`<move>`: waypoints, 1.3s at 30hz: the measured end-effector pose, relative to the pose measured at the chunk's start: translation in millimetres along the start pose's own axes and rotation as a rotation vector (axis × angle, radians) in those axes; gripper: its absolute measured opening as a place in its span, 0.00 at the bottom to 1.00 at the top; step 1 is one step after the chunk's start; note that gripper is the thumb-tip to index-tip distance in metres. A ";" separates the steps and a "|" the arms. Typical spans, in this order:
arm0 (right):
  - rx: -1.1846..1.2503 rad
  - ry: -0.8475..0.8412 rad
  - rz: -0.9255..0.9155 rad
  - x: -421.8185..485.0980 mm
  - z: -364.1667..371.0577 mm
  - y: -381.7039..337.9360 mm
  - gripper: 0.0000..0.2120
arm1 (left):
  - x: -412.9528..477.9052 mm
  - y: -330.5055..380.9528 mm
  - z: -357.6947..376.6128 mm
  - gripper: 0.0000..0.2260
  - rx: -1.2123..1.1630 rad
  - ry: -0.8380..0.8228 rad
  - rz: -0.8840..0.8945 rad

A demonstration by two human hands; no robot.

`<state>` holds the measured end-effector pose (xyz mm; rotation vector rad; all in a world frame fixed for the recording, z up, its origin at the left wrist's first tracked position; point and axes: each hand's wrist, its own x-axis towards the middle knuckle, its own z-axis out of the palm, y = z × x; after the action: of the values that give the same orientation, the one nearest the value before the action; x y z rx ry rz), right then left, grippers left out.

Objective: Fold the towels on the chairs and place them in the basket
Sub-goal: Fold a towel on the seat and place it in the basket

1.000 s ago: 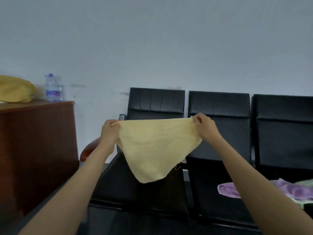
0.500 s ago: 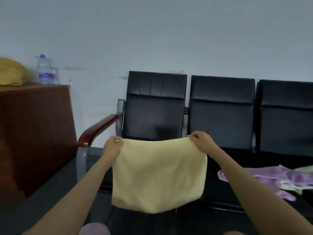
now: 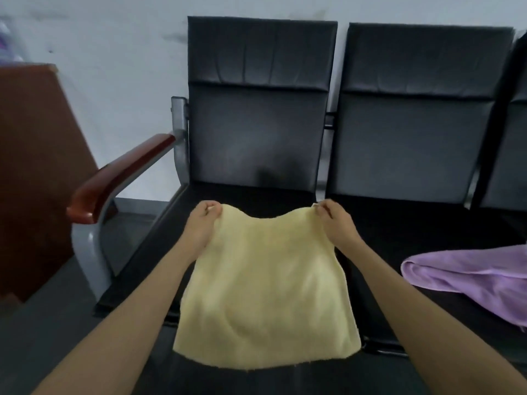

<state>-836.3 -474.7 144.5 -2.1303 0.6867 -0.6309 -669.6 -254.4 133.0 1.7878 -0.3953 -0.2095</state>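
A pale yellow towel (image 3: 265,292) lies spread over the seat of the left black chair (image 3: 256,132), its near edge hanging past the seat front. My left hand (image 3: 201,223) pinches its far left corner. My right hand (image 3: 335,220) pinches its far right corner. The far edge sags between the two hands. A purple towel (image 3: 467,277) lies crumpled on the seat of the middle chair (image 3: 419,124) at the right. No basket is in view.
A wooden armrest (image 3: 119,175) on a grey metal frame juts forward at the left of the chair. A brown wooden cabinet (image 3: 31,166) stands further left. A third chair's edge (image 3: 513,155) shows at far right. Grey floor lies below.
Both hands have lowered the yellow towel from mid-air onto the left chair's seat, still gripping the two top corners. The view has tilted down and moved closer to the chairs.
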 end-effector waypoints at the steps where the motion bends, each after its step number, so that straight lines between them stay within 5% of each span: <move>1: -0.073 -0.073 -0.019 5.1 14.5 10.7 0.09 | 5.2 -9.8 11.5 0.07 0.097 -0.085 -0.004; 6: -0.321 -0.436 -0.019 11.6 71.6 57.3 0.09 | 15.5 -76.7 51.2 0.07 0.648 -0.468 0.039; 9: -0.505 -0.465 -0.031 12.5 78.6 67.2 0.04 | 21.6 -83.0 46.1 0.11 0.806 -0.357 -0.016; 13: -0.694 -0.376 0.101 5.0 79.6 70.0 0.17 | 18.6 -94.0 26.5 0.21 0.998 -0.140 -0.107; 19: -0.767 -0.283 -0.053 -12.6 61.1 61.7 0.11 | -0.7 -79.8 4.6 0.04 0.607 -0.005 0.009; 25: -0.139 -0.171 0.013 -9.6 24.5 27.6 0.11 | -19.3 -48.9 -19.6 0.05 0.205 0.118 -0.050; 29: 0.034 -0.103 0.027 19.8 11.0 1.5 0.10 | 2.8 -34.3 -37.7 0.07 0.006 0.207 -0.134; 39: -0.483 -0.314 0.056 95.6 78.1 63.8 0.04 | 73.5 -85.7 -27.2 0.04 0.483 0.130 -0.065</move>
<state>-733.5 -530.0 69.0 -2.5646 0.7733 -0.0913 -578.9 -239.3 62.0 2.2771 -0.3103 -0.0422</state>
